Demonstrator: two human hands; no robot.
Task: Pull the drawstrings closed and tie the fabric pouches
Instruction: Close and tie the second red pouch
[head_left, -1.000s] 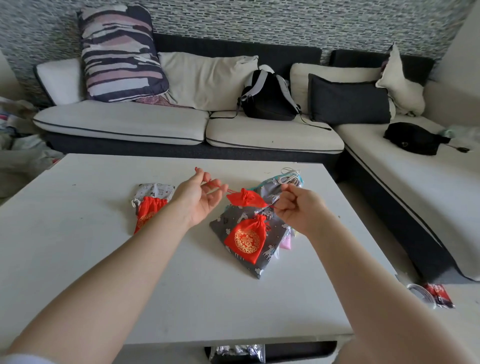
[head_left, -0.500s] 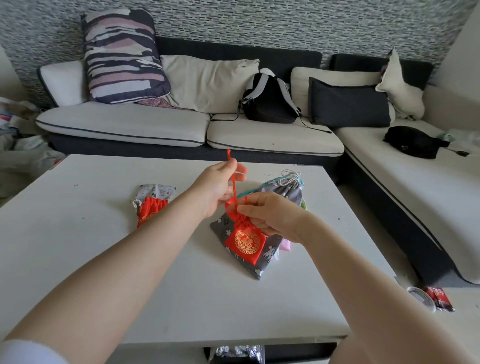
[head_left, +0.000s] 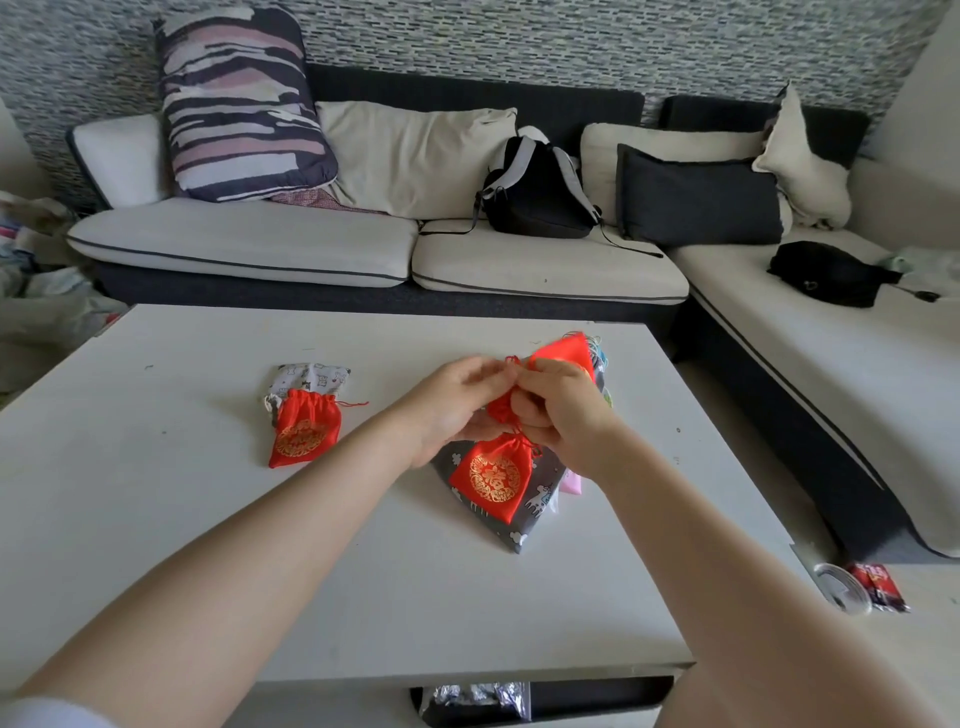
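Tied red pouch (head_left: 305, 429) lies left on the table (head_left: 156, 493); left hand (head_left: 451, 402) and right hand (head_left: 558, 402) meet mid-table, both pinching the red drawstring (head_left: 511, 364) above the red pouch (head_left: 493, 475) resting on a grey pouch (head_left: 519, 535)

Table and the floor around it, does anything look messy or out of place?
On the table nothing is spilled or damaged; the pouches lie in loose heaps, the tied red pouch overlapping a white patterned pouch. On the floor to the right lie a red wrapper and a clear round item, like litter.
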